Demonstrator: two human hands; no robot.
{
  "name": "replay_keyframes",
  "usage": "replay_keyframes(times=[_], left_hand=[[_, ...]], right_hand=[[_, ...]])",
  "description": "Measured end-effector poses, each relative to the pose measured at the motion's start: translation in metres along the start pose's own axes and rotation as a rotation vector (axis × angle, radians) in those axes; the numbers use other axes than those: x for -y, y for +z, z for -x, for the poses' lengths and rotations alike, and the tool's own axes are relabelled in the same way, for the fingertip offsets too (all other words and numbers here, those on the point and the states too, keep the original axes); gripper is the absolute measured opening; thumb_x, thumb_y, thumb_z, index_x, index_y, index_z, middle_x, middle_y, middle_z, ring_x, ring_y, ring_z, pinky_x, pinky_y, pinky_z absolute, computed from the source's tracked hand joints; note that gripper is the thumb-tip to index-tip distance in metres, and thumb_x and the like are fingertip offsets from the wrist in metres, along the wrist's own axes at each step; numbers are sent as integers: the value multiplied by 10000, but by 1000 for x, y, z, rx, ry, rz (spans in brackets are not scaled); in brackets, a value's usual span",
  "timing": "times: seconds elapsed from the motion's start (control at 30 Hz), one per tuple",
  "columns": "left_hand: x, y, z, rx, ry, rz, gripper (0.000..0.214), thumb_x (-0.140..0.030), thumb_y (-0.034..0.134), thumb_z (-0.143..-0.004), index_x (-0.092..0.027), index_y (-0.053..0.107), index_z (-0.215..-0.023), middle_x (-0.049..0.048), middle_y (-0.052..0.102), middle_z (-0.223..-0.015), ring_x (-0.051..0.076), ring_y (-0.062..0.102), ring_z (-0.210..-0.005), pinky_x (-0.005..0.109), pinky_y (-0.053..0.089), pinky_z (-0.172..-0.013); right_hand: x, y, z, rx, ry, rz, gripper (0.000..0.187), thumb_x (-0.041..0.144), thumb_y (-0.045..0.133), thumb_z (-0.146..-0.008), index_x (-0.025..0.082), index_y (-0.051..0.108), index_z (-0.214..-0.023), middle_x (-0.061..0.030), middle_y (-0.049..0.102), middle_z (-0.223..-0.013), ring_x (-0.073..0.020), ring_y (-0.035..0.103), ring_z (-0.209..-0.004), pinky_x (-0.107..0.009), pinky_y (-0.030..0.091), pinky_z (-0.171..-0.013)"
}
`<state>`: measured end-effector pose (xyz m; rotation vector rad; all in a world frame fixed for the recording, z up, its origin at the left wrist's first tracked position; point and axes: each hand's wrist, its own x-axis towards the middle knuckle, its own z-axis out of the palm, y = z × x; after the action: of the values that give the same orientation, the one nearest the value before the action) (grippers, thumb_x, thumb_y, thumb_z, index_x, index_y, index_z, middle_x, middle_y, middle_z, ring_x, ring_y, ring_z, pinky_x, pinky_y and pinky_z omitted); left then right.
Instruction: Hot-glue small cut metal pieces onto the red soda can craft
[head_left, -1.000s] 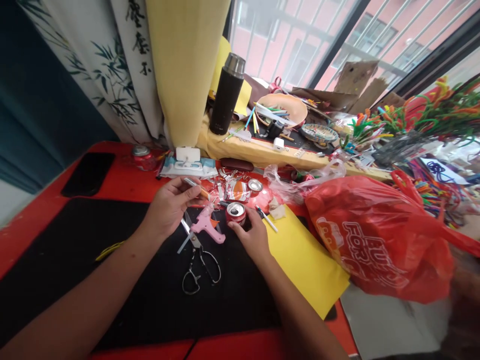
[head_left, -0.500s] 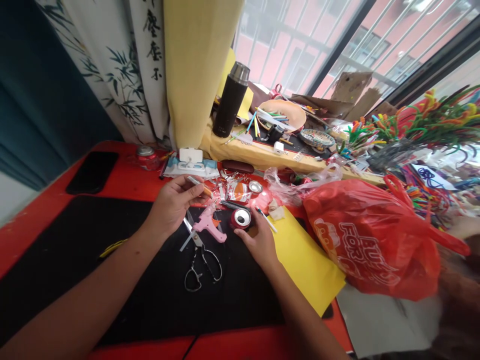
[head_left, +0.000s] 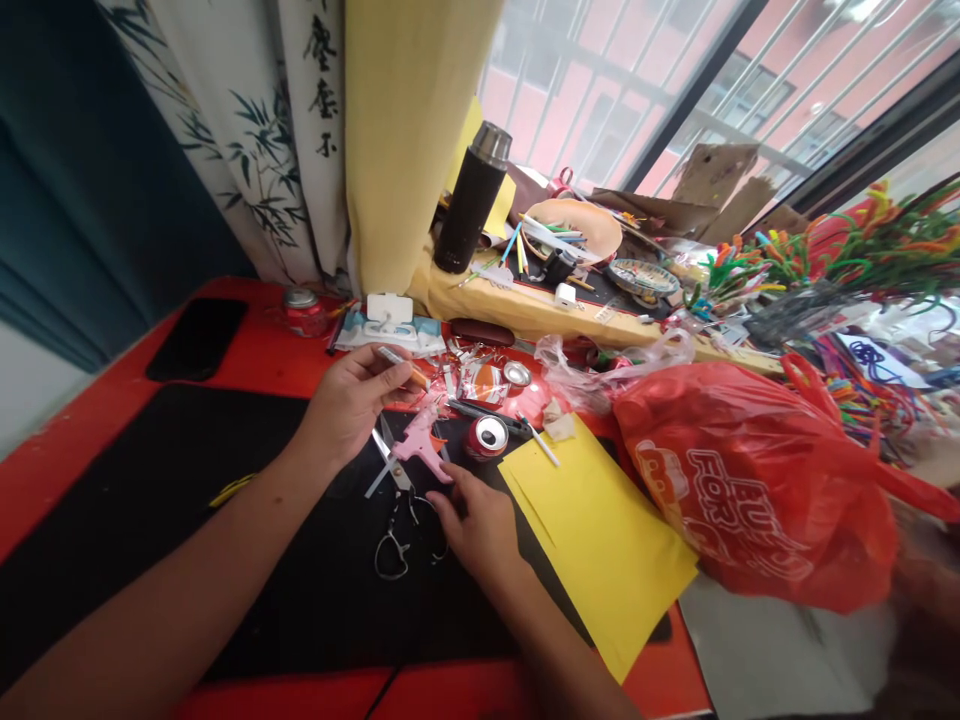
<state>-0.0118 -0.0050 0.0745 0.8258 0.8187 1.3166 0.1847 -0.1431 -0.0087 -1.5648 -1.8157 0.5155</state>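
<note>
Pinched in my left hand (head_left: 360,395) is a small silver-and-orange strip (head_left: 417,377), partly hidden by the fingers. My right hand (head_left: 480,525), thumb and fingers apart, reaches over the scissors' handles, its fingertips at the grip end of a pink hot glue gun (head_left: 424,448); whether they touch it I cannot tell. Metal scissors (head_left: 401,478) lie under the glue gun, one handle loop partly covered by my right hand. Just beyond that hand, a cut-down red can (head_left: 487,437) stands upright on the black mat (head_left: 315,580).
Yellow paper sheets (head_left: 600,540) lie to the right, with a white pen (head_left: 541,443) on top. A red plastic bag (head_left: 757,490) sits beyond them. Metal scraps (head_left: 480,381) are spread behind the can. A phone (head_left: 196,339) and a red can (head_left: 304,312) are at back left.
My right hand has let go of the cut-down can and moved left and nearer, to the glue gun's grip. My left hand still pinches the strip.
</note>
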Motion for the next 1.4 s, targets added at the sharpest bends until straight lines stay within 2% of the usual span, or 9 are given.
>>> replay_keyframes(times=[0.17,0.33,0.47,0.6,0.73,0.87,1.0,1.27,1.4], left_hand=[[-1,1,1,3,-6,13,365,-317,1049,-681,-181,793,-903,16,795,-777,152,755,-681,239,632,-659],[-1,5,2,16,-7,10,358,-322,1044,-686,-182,779,-882,23,795,-765,167,756,-667,258,631,-643],[-3,6,3,16,-14,16,385,-337,1055,-668,-183,775,-883,24,796,-757,179,762,-658,265,636,-614],[-4,6,3,17,-3,25,400,-339,1058,-664,-176,775,-894,20,787,-736,173,765,-650,249,636,-612],[-2,8,2,26,-13,44,399,-322,1061,-650,-161,778,-880,24,788,-731,161,754,-630,239,630,-612],[-3,8,3,19,-16,56,392,-305,1063,-640,-163,789,-881,19,784,-717,164,754,-624,243,633,-610],[-3,7,4,16,-10,45,367,-300,1052,-662,-165,790,-881,24,786,-724,170,767,-636,237,634,-609],[-2,5,3,22,12,47,376,-315,1060,-664,-161,799,-887,27,783,-719,178,765,-634,245,633,-606],[-2,2,2,9,2,40,407,-330,1072,-647,-157,802,-898,37,790,-739,180,765,-643,232,616,-577]], right_hand=[[0,14,-12,-22,1,52,241,300,677,-1061,271,851,-1225,-72,866,-874,-260,812,-707,-313,592,-704],[7,27,-33,-22,17,151,261,224,626,-1065,250,832,-1222,-97,890,-941,-283,845,-767,-308,548,-669],[19,28,-36,-26,8,36,223,237,636,-1066,254,830,-1173,-87,898,-1025,-263,840,-806,-311,574,-729],[37,10,-18,101,-71,8,255,395,695,-1088,233,822,-1239,-62,858,-885,-229,786,-739,-303,566,-729],[55,-4,-3,296,-116,147,389,451,806,-1044,201,788,-1342,-75,852,-962,-266,772,-923,-343,570,-855],[65,0,3,437,-140,326,432,397,853,-1015,182,764,-1379,-115,831,-1129,-299,746,-1029,-398,576,-890],[69,6,5,494,-138,459,328,319,773,-1063,175,764,-1358,-122,815,-1091,-313,752,-1006,-418,586,-854],[83,-2,-6,598,45,428,419,219,692,-1035,207,726,-1452,-122,833,-1177,-280,826,-891,-349,575,-717],[77,-11,-7,531,172,146,468,178,755,-944,226,743,-1409,-82,841,-1128,-253,815,-917,-316,564,-776]])
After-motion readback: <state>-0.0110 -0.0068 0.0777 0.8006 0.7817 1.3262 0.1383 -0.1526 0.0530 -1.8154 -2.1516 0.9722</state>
